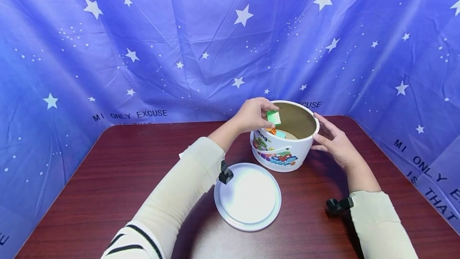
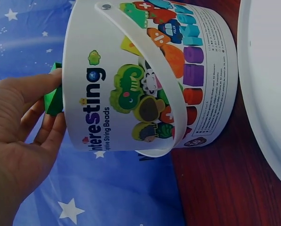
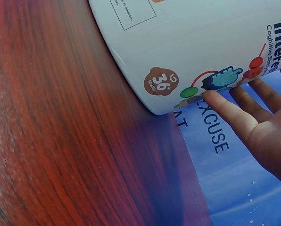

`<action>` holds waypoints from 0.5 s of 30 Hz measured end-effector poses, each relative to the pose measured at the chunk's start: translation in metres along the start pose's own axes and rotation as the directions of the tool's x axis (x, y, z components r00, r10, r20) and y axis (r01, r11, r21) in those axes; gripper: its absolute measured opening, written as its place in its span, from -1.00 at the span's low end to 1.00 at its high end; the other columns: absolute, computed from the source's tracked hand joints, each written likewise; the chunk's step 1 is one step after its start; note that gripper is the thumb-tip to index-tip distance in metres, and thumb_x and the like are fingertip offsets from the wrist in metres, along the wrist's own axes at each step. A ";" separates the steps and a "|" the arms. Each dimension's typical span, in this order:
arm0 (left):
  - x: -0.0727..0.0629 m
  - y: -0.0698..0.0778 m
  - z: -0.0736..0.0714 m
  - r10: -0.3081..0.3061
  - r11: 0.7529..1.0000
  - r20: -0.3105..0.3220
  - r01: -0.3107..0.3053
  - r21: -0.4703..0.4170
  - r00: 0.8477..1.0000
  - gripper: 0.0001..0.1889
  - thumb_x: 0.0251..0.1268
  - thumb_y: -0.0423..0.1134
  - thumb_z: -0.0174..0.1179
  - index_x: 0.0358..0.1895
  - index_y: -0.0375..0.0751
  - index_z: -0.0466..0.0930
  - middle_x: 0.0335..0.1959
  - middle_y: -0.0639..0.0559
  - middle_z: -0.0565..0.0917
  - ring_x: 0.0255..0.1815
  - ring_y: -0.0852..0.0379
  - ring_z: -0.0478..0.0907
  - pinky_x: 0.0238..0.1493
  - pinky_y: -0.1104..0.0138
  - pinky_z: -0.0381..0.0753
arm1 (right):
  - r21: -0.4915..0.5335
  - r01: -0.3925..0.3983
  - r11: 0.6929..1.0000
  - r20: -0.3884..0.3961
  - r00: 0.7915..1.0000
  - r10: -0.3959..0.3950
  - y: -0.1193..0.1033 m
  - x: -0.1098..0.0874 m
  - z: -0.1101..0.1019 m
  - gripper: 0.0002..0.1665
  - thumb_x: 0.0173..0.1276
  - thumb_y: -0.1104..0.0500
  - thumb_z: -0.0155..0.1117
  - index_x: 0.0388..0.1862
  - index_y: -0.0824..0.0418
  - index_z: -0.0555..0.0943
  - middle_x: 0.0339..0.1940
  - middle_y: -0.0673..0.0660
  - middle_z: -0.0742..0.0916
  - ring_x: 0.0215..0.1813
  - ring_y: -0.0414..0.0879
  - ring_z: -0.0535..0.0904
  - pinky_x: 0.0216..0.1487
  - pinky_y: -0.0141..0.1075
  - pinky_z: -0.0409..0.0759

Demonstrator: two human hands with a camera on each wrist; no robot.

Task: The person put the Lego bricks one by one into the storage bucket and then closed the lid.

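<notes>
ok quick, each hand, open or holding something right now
Left hand: holding a green block at the String Beads bucket mouth.
Right hand: open, touching the bucket's side.

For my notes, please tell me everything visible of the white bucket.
The bucket is round, white, apparently plastic, brownish inside, with colourful pictures and "Interesting" printed outside. Its handle hangs against the side. It stands upright and open on the red table, with coloured pieces inside. The right hand touches it near the rim; the left hand holds a green block at its opening.
</notes>
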State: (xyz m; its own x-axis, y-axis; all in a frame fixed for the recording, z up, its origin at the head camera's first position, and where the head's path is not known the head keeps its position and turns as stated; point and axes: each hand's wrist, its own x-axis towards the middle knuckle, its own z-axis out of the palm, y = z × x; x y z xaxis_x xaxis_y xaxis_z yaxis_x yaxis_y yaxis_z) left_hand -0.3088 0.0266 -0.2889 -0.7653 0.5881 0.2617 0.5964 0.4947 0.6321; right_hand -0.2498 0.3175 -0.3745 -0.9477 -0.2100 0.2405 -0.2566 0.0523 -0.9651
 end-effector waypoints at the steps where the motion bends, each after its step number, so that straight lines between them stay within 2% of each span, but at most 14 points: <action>1: 0.000 0.000 0.000 -0.009 1.000 -0.009 0.008 -0.015 1.000 -0.50 0.01 -0.32 0.50 0.12 -0.19 0.66 0.10 0.00 0.59 -0.13 0.14 0.66 -0.21 0.56 0.59 | 0.001 0.001 1.000 0.001 1.000 -0.001 0.000 0.000 0.000 -0.23 0.46 0.30 0.11 0.58 0.02 0.13 0.43 0.35 0.26 0.25 -0.13 0.43 -0.09 -0.16 0.69; 5: -0.001 -0.003 0.000 -0.039 0.998 -0.056 0.036 -0.051 0.998 -0.53 0.04 -0.33 0.49 0.10 -0.19 0.66 0.09 0.00 0.60 -0.15 0.18 0.68 -0.21 0.55 0.60 | 0.004 0.004 1.000 0.002 1.000 -0.004 0.001 0.000 -0.001 -0.23 0.46 0.30 0.11 0.58 0.02 0.13 0.43 0.35 0.27 0.25 -0.12 0.43 -0.09 -0.17 0.70; 8: -0.002 -0.007 -0.002 -0.040 0.997 -0.084 0.034 -0.074 0.996 -0.54 0.03 -0.34 0.49 0.08 -0.17 0.68 0.06 -0.01 0.61 -0.16 0.16 0.69 -0.20 0.54 0.61 | 0.007 0.006 1.000 0.001 1.000 -0.006 0.001 0.000 -0.001 -0.23 0.46 0.30 0.11 0.57 0.01 0.13 0.42 0.33 0.29 0.25 -0.13 0.43 -0.09 -0.17 0.69; 13: -0.009 -0.012 -0.006 -0.033 0.991 -0.088 0.021 -0.131 0.996 -0.55 0.03 -0.34 0.49 0.07 -0.18 0.68 0.06 -0.11 0.61 -0.09 0.01 0.68 -0.15 0.49 0.62 | 0.014 0.003 1.000 -0.003 1.000 -0.003 0.001 0.000 -0.001 -0.23 0.47 0.30 0.11 0.57 0.00 0.13 0.39 0.29 0.31 0.24 -0.14 0.43 -0.09 -0.19 0.70; 15: -0.012 -0.013 -0.008 -0.028 0.989 -0.087 0.015 -0.148 0.996 -0.55 0.03 -0.34 0.49 0.07 -0.19 0.68 0.05 -0.12 0.60 -0.05 0.02 0.65 -0.13 0.49 0.62 | 0.014 -0.001 1.000 -0.002 1.000 0.001 0.001 0.000 0.000 -0.23 0.47 0.30 0.11 0.58 0.00 0.13 0.39 0.28 0.31 0.25 -0.14 0.43 -0.09 -0.19 0.69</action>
State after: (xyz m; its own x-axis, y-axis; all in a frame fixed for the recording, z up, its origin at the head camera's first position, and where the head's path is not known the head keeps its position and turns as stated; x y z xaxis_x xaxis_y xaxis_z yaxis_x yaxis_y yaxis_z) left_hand -0.3094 0.0084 -0.2945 -0.7996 0.5163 0.3066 0.5428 0.4033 0.7367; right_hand -0.2501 0.3179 -0.3756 -0.9483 -0.2079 0.2397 -0.2528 0.0388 -0.9667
